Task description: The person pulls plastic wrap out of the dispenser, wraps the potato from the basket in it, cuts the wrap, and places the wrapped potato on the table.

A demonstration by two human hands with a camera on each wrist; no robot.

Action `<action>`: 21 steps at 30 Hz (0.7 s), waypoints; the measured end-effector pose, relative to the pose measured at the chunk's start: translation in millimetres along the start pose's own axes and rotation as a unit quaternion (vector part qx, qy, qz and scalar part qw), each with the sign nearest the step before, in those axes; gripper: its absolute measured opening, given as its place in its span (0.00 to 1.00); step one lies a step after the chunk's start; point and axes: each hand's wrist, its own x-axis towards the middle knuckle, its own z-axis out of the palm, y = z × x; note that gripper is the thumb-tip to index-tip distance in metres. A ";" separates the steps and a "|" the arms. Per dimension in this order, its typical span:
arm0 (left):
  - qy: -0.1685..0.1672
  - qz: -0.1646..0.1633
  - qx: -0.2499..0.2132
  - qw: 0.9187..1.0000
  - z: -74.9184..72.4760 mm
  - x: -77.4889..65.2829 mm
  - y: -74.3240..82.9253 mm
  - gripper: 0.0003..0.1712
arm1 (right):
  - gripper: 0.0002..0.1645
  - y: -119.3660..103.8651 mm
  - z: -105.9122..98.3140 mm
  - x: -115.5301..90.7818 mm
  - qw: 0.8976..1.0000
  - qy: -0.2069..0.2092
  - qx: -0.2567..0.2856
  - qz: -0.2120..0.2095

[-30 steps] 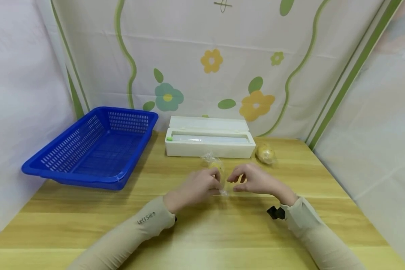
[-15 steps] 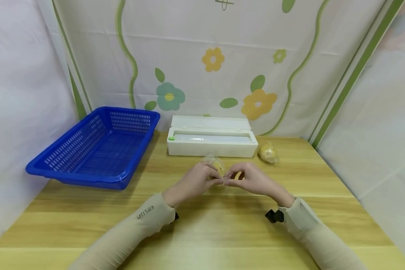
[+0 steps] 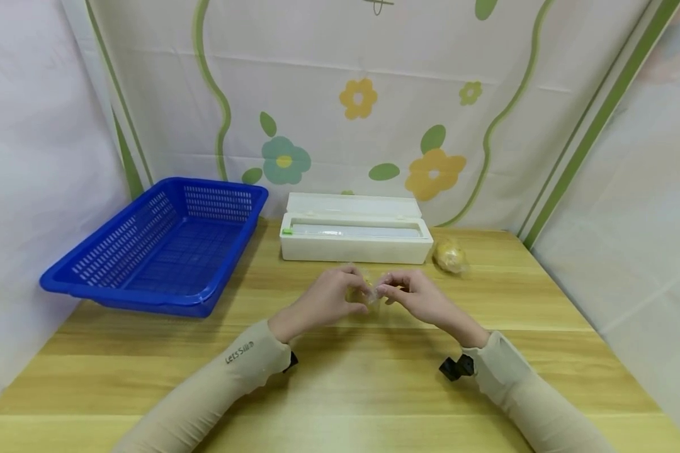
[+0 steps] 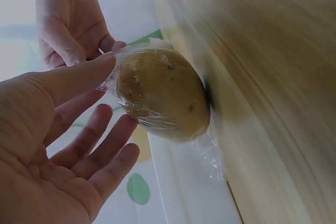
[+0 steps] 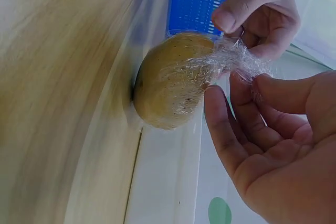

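A potato point(image 5: 168, 77) in clear plastic wrap sits low over the table between the two hands. My right hand point(image 3: 427, 299) pinches the crumpled, gathered plastic wrap point(image 5: 231, 59) at the potato's top, its thumb against bent fingers. On the other side, my left hand point(image 3: 325, 299) is at the same wrapped end. In the left wrist view its thumb point(image 4: 89, 72) overlaps the film and its other fingers are spread, fingertips by the potato's edge. I cannot tell whether the left thumb and index finger pinch the film.
Behind the hands stands a white plastic-wrap box point(image 3: 354, 248), lid raised, with a roll inside and a green slider point(image 3: 286, 231) at its left end. A second wrapped potato point(image 3: 449, 256) lies right of it. A blue basket point(image 3: 204, 302) stands on the left of the wooden table point(image 3: 362, 390).
A second ago the right hand was apart from the potato; it came in to the film and now pinches it. The left thumb has parted from its fingers since half a second ago.
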 end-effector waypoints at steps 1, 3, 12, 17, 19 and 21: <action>0.001 -0.001 0.004 1.000 -0.6 0.0 -0.4 0.15 | 0.10 -0.1 0.7 0.2 1.000 0.000 0.004 0.002; 0.001 0.003 0.009 1.000 -1.8 0.3 -1.4 0.13 | 0.10 -0.1 2.0 0.8 1.000 0.002 0.014 0.007; -0.012 0.006 -0.015 1.000 -2.8 5.7 -8.4 0.02 | 0.07 2.4 5.2 6.6 0.997 0.048 0.018 0.048; -0.004 -0.007 -0.022 1.000 -1.1 6.8 -11.7 0.05 | 0.09 7.5 8.5 14.3 0.994 0.069 -0.001 0.080; 0.000 -0.015 -0.023 1.000 0.3 6.2 -13.0 0.10 | 0.09 8.5 10.4 17.2 0.993 0.075 0.002 0.088; 0.005 -0.024 -0.028 0.999 1.5 5.7 -14.6 0.18 | 0.09 9.0 12.1 19.9 0.993 0.080 0.006 0.091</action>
